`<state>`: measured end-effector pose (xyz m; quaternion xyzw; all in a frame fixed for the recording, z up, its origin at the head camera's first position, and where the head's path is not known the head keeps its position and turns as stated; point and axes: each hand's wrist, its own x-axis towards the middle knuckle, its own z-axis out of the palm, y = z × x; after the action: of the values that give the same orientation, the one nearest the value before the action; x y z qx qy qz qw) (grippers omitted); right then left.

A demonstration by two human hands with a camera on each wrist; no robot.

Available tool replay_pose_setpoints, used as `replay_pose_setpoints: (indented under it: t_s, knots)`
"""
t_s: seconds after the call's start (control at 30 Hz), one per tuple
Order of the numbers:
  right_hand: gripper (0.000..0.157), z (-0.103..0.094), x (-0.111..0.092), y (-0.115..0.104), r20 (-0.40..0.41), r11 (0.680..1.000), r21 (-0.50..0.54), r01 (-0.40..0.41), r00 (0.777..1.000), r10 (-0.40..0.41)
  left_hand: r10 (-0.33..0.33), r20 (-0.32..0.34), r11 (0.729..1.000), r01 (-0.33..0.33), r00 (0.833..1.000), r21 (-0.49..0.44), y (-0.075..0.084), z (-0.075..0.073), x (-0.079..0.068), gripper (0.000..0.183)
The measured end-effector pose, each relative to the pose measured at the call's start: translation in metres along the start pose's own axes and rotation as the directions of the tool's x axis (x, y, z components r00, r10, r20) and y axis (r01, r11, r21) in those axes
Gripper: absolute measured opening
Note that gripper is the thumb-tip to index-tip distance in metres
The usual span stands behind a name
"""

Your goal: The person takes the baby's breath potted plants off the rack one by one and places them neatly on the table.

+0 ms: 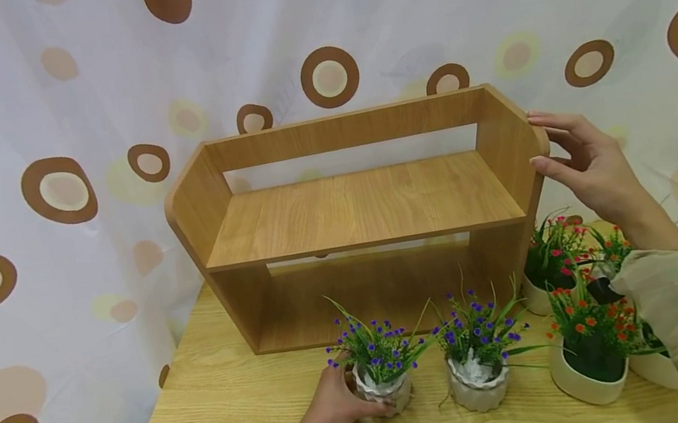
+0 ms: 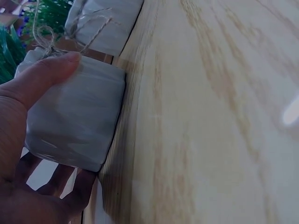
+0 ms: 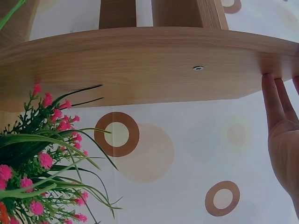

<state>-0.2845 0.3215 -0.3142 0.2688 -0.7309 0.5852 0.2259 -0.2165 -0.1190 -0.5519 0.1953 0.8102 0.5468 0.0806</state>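
Observation:
My left hand (image 1: 336,408) holds a small white potted plant (image 1: 389,390) with purple flowers, thumb and fingers around its pot, which stands on the table. In the left wrist view, twine is tied near the pot's (image 2: 77,112) rim under my thumb. A second purple-flowered potted plant (image 1: 480,387) stands to its right. At the right side of a two-tier wooden shelf (image 1: 359,208), my right hand (image 1: 601,173) touches the side panel. Its fairly straight fingertips rest against the panel's outer face (image 3: 154,70) in the right wrist view; the thumb is hidden there.
Several potted plants with red and pink flowers crowd the table's right side, among them a red-flowered one (image 1: 588,372) in front and a pink-flowered one (image 3: 44,163) beside the shelf. The wooden table (image 1: 210,408) meets a white curtain (image 1: 104,79) with brown circles behind.

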Motion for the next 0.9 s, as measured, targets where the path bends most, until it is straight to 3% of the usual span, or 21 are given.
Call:
replay_pose_setpoints:
  t_s: [0.9]
  knots:
    - [0.06,0.0,0.0004,0.0007,0.003,0.999,0.033,0.011,1.0,-0.011,0.011,0.034,0.998,-0.014,0.999,0.069,0.0006,-0.0018,-0.0002,0.093]
